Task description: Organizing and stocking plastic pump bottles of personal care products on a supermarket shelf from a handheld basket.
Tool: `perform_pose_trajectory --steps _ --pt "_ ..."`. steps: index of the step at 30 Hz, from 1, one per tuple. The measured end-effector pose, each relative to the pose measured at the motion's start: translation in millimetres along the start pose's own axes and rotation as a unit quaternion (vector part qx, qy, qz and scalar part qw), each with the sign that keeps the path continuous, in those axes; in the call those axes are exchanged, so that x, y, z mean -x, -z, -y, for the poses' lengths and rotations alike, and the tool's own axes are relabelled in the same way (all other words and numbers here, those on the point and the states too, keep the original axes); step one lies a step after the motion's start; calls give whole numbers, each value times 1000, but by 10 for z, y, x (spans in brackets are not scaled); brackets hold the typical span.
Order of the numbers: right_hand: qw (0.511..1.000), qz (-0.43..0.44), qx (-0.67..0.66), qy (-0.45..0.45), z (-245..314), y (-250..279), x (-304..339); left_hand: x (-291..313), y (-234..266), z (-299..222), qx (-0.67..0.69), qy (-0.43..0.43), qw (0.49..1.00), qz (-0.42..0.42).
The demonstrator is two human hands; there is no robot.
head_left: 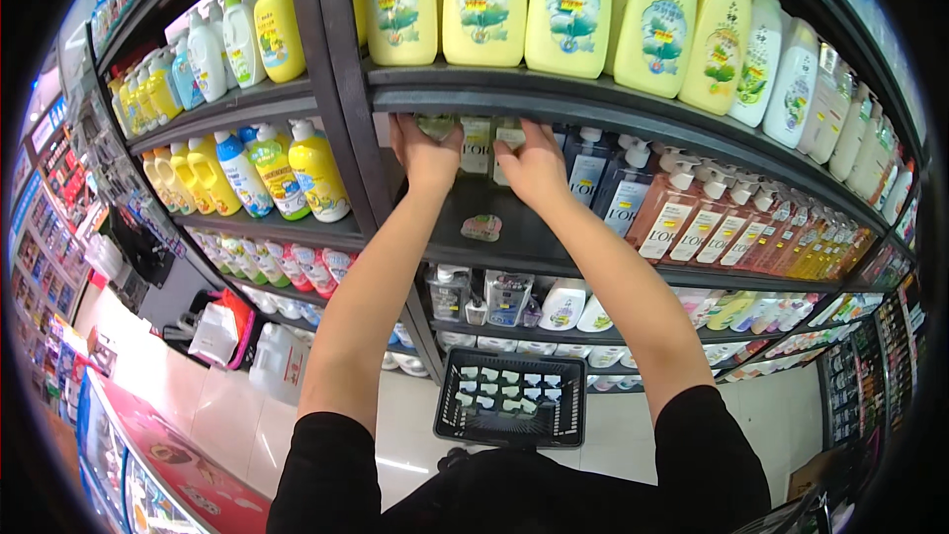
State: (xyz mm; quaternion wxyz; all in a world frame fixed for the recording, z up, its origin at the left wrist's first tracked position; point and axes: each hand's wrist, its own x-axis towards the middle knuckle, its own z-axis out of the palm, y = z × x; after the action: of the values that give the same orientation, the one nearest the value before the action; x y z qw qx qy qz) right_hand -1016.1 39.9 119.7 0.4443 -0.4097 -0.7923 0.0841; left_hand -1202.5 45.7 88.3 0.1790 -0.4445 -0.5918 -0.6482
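Under the dark shelf (593, 104), the fingertips of the left hand (427, 153) and right hand (534, 163) are hidden, and the small boxes (476, 143) there show only partly; grip unclear

One view only, from a head-worn fisheye camera. It sits above and behind the person's forearms, which enter from the lower edge, and faces forward and slightly down into a dark store shelf (554, 104), at about arm's length. The left hand (425, 150) and right hand (534, 163) sit just above centre. Shelf boards bend strongly toward the rim. The lower field takes in a black basket (511, 399) on the pale floor (208, 405); the left margin catches a further aisle. No second view to compare.
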Motion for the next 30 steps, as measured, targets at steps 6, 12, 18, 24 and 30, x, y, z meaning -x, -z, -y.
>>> perform_pose_trajectory --steps 6,12,18,24,30 --pt "986 -58 149 42 -444 -141 -667 -366 -275 -34 29 167 952 254" --pt "979 -62 186 56 -255 -263 -636 -267 -220 351 -38 86 979 178" --pt "966 -135 205 77 -235 -205 -580 -69 -109 90 23 94 983 156" --pt "981 -38 182 48 -349 10 -461 115 203 -90 41 5 978 205" --pt "978 136 156 -19 -35 275 -326 192 362 -136 89 -12 962 256"
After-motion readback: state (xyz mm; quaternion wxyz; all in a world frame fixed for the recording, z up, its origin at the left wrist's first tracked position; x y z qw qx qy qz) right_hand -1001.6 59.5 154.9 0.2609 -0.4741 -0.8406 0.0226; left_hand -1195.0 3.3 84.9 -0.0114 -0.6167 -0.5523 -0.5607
